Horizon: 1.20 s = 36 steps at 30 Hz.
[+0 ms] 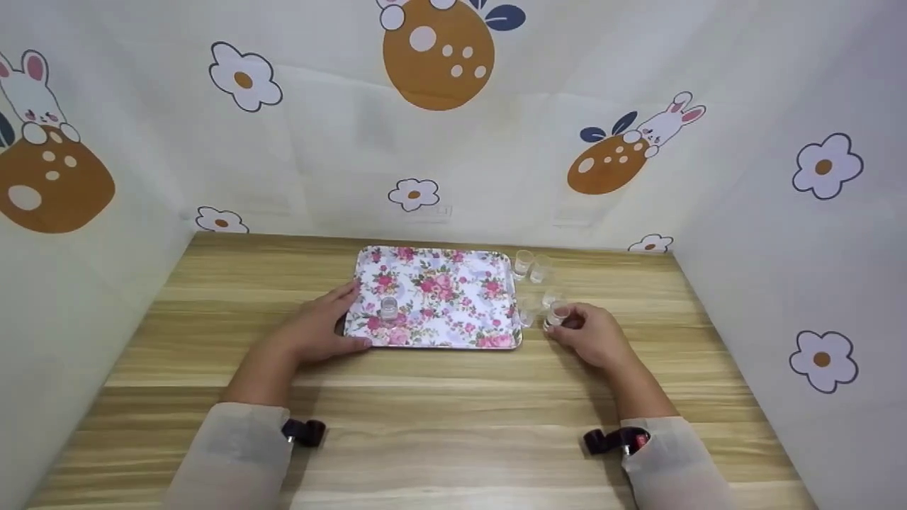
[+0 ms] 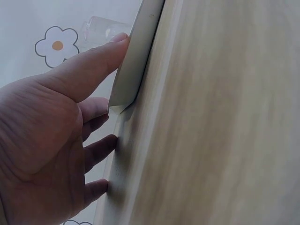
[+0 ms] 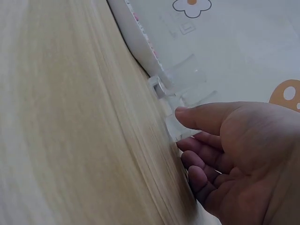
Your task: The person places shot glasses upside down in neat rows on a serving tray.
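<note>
A white floral tray (image 1: 439, 315) lies on the wooden table, and one small clear glass (image 1: 389, 308) stands on its left part. My left hand (image 1: 322, 326) holds the tray's front left corner. Its thumb rests along the front rim while the fingers reach round the left side, as the left wrist view shows. Off the tray's right edge, my right hand (image 1: 595, 336) pinches another small clear shot glass (image 1: 557, 316) between thumb and fingers, low at the table. Two more glasses, a near one (image 1: 525, 316) and one behind (image 1: 551, 299), stand close to it.
Two further glasses (image 1: 524, 264) stand side by side by the tray's back right corner. The wooden table (image 1: 425, 425) ends at a patterned cloth wall (image 1: 319, 163) at the back, with similar cloth on both sides. A dark camera mount sits on each wrist.
</note>
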Each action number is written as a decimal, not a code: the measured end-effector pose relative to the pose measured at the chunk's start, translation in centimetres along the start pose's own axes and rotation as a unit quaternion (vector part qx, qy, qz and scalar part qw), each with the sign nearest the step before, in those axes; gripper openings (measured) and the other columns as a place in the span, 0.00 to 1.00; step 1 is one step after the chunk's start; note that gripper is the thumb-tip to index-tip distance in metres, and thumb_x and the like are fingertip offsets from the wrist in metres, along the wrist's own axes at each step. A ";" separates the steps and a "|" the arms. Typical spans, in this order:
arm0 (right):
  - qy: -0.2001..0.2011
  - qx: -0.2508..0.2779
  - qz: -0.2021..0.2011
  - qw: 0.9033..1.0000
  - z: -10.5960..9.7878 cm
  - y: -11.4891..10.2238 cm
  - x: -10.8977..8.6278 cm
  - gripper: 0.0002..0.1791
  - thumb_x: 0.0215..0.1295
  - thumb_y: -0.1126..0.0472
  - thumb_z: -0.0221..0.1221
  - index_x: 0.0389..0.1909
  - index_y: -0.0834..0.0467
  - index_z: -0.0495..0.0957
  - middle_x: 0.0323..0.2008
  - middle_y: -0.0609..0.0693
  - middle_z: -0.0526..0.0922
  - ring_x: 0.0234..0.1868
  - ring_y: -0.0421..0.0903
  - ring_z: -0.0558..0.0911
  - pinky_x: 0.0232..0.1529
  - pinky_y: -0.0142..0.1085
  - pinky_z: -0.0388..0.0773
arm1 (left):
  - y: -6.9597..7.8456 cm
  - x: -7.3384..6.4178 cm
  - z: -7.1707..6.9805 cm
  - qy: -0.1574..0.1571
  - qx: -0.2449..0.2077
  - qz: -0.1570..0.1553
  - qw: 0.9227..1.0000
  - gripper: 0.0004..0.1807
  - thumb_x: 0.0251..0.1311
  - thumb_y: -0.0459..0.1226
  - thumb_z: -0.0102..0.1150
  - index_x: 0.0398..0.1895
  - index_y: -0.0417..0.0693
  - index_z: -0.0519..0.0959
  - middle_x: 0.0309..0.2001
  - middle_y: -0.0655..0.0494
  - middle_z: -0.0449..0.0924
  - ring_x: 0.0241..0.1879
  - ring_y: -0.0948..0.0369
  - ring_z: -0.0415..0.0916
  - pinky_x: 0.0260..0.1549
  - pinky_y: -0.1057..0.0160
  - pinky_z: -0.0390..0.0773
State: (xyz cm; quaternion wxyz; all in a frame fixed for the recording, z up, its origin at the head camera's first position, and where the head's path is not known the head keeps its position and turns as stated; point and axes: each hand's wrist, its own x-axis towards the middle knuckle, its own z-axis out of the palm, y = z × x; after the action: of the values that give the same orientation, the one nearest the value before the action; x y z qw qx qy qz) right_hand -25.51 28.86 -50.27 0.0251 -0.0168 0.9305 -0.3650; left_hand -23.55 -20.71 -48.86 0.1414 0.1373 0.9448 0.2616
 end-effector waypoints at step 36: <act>0.027 0.147 -0.043 0.988 0.2 -7.7 -0.4 0.17 0.63 0.60 0.74 0.52 0.57 0.87 0.44 0.54 0.91 0.46 0.47 0.88 0.46 0.28 0.87 | 0.3 0.1 0.0 -0.004 -0.003 -0.008 1.000 0.60 0.63 0.65 0.69 0.89 0.52 0.48 0.90 0.53 0.40 0.87 0.36 0.41 0.83 0.29 0.47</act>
State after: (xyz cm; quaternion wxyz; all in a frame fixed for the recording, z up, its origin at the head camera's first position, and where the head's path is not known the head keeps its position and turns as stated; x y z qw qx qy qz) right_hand -25.04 23.10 -45.17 -0.0138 -0.0435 0.8655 -0.4989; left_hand -23.58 -20.44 -48.73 0.1480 0.1308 0.9445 0.2624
